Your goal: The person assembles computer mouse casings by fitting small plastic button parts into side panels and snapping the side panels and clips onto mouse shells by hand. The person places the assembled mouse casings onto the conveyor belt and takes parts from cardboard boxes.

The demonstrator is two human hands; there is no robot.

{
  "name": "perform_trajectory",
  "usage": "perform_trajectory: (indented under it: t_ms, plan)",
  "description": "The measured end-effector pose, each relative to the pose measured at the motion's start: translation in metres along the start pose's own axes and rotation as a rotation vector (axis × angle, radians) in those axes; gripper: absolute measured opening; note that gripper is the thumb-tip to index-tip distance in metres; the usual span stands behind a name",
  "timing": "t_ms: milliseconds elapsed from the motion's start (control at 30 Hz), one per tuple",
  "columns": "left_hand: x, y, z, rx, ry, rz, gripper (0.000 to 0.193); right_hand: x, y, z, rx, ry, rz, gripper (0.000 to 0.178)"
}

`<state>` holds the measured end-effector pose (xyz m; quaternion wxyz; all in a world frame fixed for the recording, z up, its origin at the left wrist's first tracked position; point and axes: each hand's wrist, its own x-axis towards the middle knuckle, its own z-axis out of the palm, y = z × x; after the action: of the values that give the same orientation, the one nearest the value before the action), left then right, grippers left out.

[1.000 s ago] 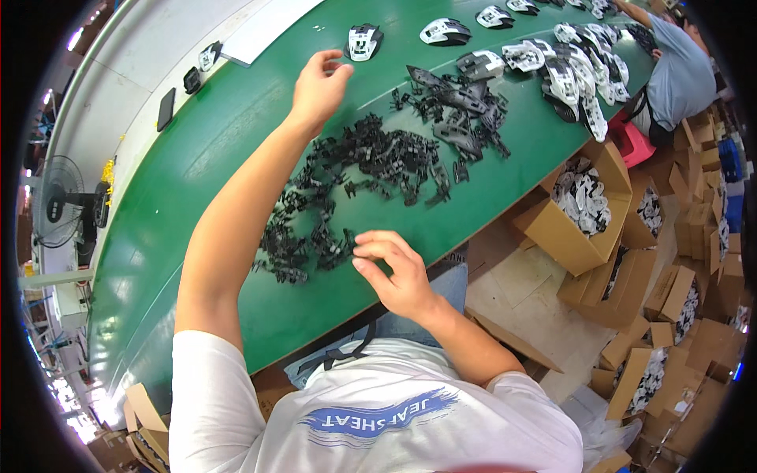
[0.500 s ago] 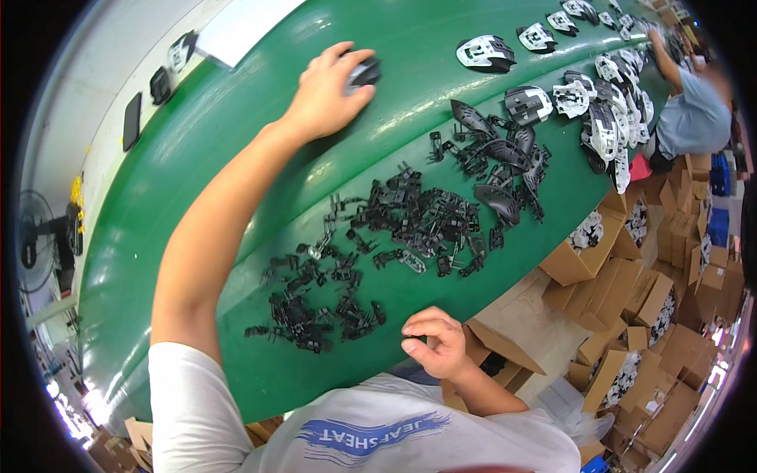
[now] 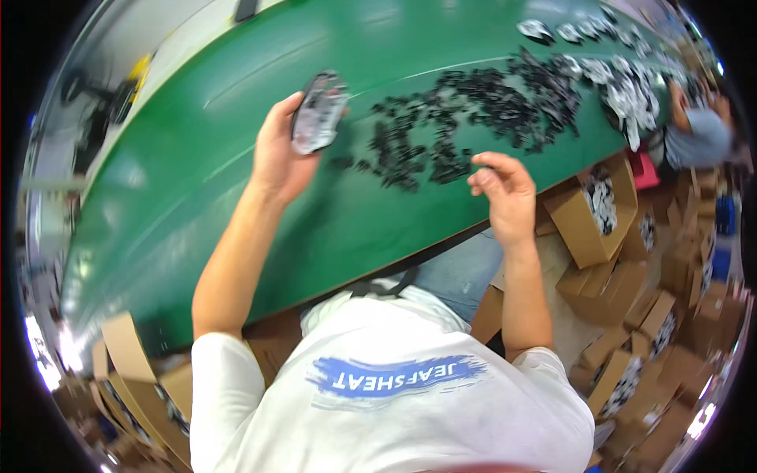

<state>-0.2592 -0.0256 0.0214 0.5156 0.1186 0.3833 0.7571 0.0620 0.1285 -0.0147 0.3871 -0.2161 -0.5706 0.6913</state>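
Head view: A worker in a white T-shirt [image 3: 394, 426] is at a long green table [image 3: 181, 181], both bare hands raised over the near side.
Left hand: The left hand [image 3: 285, 150] grips a pale, dark-rimmed mouse shell [image 3: 319, 114], fingers wrapped behind it and thumb along its side.
Mouse shell: Held aloft over the table, tilted on its long axis, left of the black parts; motion blur hides its finer detail.
Right hand: The right hand [image 3: 509, 189] hangs by the table's near edge, thumb and fingertips drawn together; whether they pinch a small piece cannot be told.
Black parts: Loose black plastic parts [image 3: 402, 150] spread across the table between and beyond the hands.
Shells: White-and-black shells [image 3: 627, 94] lie heaped at far right, with more in a row [image 3: 535, 31] along the far side.
Co-worker: A person in a blue-grey shirt [image 3: 698, 138] works at the far right end.
Floor: Cardboard boxes [image 3: 579, 229], one holding pale parts [image 3: 603, 206], crowd the right.
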Motion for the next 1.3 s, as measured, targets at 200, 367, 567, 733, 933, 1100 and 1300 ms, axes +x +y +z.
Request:
perform_trajectory:
  t_ms: [200,367,567,733,933,1100,1300]
  plan:
    - [-0.09,-0.011,0.024,-0.443,-0.189,-0.04,0.056,0.013,-0.052,0.101,-0.382,-0.416,-0.163,0.021]
    - [-0.119,-0.019,0.021,-0.481,-0.142,0.061,0.062,-0.003,-0.056,0.153,-0.138,-0.483,0.096,0.025]
    - [-0.134,-0.032,0.007,-0.432,-0.036,0.224,0.064,0.01,-0.023,0.168,-0.264,-0.603,-0.091,0.03]
    - [-0.139,-0.04,-0.003,-0.326,-0.064,0.288,0.07,0.011,-0.012,0.196,-0.203,-0.535,0.022,0.039]
    - [-0.135,-0.046,-0.005,-0.212,0.022,0.32,0.076,0.013,0.013,0.205,-0.297,-0.394,-0.186,0.037]
    - [-0.132,-0.049,-0.008,-0.217,0.066,0.287,0.076,0.015,0.006,0.202,-0.379,-0.426,-0.088,0.051]
    - [-0.134,-0.052,-0.003,-0.254,0.107,0.286,0.074,0.011,0.013,0.205,-0.331,-0.43,-0.091,0.057]
